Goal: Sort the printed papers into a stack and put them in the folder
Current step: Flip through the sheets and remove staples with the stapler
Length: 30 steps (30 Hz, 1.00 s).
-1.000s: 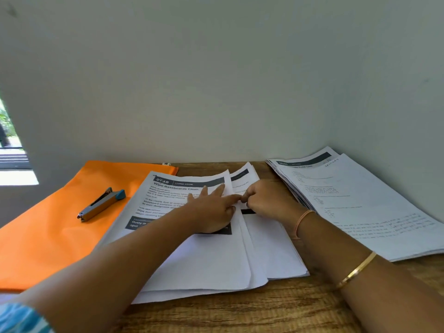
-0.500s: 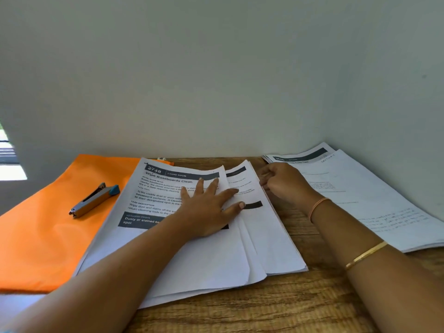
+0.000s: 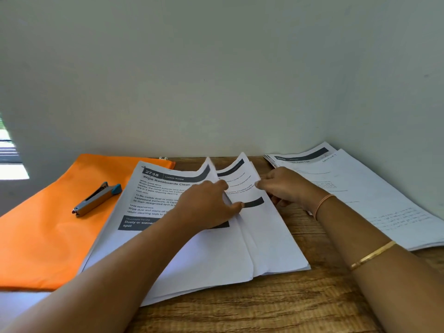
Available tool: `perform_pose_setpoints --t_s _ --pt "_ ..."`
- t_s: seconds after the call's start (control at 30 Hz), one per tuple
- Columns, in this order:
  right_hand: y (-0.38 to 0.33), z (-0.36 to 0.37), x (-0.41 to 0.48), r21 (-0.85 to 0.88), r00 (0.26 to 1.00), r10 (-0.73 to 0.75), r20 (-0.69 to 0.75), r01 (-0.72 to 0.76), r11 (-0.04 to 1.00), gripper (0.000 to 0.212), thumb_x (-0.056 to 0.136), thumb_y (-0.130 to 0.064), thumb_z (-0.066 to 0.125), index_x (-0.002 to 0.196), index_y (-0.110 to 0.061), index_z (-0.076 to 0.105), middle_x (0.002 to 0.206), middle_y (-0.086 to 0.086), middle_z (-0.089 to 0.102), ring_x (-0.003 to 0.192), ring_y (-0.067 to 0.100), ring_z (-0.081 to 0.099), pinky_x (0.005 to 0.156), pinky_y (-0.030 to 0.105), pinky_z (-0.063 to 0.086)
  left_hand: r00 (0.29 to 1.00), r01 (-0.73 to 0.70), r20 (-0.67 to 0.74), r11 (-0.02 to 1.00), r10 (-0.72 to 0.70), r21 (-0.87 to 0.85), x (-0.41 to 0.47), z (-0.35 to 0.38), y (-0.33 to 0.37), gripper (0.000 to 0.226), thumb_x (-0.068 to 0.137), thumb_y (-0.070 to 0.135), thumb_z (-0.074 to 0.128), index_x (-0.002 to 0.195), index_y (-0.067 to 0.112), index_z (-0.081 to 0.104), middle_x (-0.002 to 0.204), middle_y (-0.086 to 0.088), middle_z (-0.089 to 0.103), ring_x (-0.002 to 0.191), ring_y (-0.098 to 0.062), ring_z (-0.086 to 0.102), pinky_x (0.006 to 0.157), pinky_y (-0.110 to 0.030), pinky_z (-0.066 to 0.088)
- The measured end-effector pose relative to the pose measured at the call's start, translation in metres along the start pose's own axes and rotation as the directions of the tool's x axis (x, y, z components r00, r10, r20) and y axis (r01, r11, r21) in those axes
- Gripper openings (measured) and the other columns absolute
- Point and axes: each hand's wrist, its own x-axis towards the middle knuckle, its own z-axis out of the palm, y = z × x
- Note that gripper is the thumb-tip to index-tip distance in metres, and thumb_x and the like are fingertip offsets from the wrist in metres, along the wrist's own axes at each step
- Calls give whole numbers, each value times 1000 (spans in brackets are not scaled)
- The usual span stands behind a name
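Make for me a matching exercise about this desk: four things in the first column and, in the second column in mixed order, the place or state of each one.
Column A
1. stapler
2. orange folder
3. top sheet
4. gold bangle

Column B
a. worn on the right arm
b. flat on the table, far left
c. right edge lifted, held by the left hand
d. lying on the folder

Pairs: 1-d, 2-b, 3-c, 4-a
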Motion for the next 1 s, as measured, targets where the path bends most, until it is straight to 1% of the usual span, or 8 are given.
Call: perform_pose_setpoints --t_s 0.13,0.23,0.33,0.47,0.63,0.87,0.93,1.0 --pt "-1 10 2 -125 1000 -5 -1 5 992 28 90 -10 50 114 -5 63 109 13 66 85 27 61 65 27 48 998 59 -27 996 -61 -60 -3 -8 6 54 86 47 59 129 16 50 123 -2 58 94 -13 50 71 -21 37" --pt "-2 16 0 -152 999 -27 -34 21 988 20 91 -8 48 104 -4 62 95 9 61 81 22 55 69 26 45 994 99 -41 985 -105 -139 -2 -9 7 42 87 35 61 122 11 55 117 -4 61 86 -12 49 67 -20 42" --pt "-3 20 -1 -150 996 -57 -72 45 988 13 92 -8 49 82 -7 58 76 5 54 70 19 52 57 20 41 990 126 -32 970 -136 -206 0 -11 7 43 86 30 63 124 10 56 118 -5 62 84 -12 51 57 -14 39" --pt "-8 26 -3 -95 991 -110 -83 102 990 15 93 -10 50 81 -8 58 75 1 53 67 19 55 50 22 46 987 131 -52 939 -155 -317 2 -11 9 45 86 26 65 127 11 53 124 -7 59 88 -14 56 65 -17 44" --pt "-12 29 -4 11 984 -148 -102 150 989 17 93 -11 53 94 0 65 89 7 64 80 30 65 68 37 58 980 162 -17 846 -198 -508 1 -10 8 53 86 16 66 135 18 45 135 -3 51 104 -24 63 78 -27 54" --pt "-9 35 2 138 986 -96 -135 115 984 27 93 -23 57 69 -12 48 70 4 51 64 15 47 57 23 35 966 229 95 620 -241 -750 4 -9 1 38 89 8 60 126 12 57 124 -3 58 86 -17 65 70 -22 56" --pt "-9 36 5 272 993 -61 -97 85 959 31 94 -29 55 78 -3 56 80 13 60 74 24 56 69 26 41 961 247 121 569 -250 -784 5 -7 1 32 89 13 61 122 11 60 115 -5 63 77 -14 65 69 -21 56" --pt "-9 36 8 419 1000 -16 -27 26 908 37 94 -35 53 102 0 64 106 15 66 101 30 61 94 36 46 957 260 145 517 -253 -816 6 -4 0 24 86 24 67 107 10 66 106 -4 67 79 -16 68 77 -28 58"
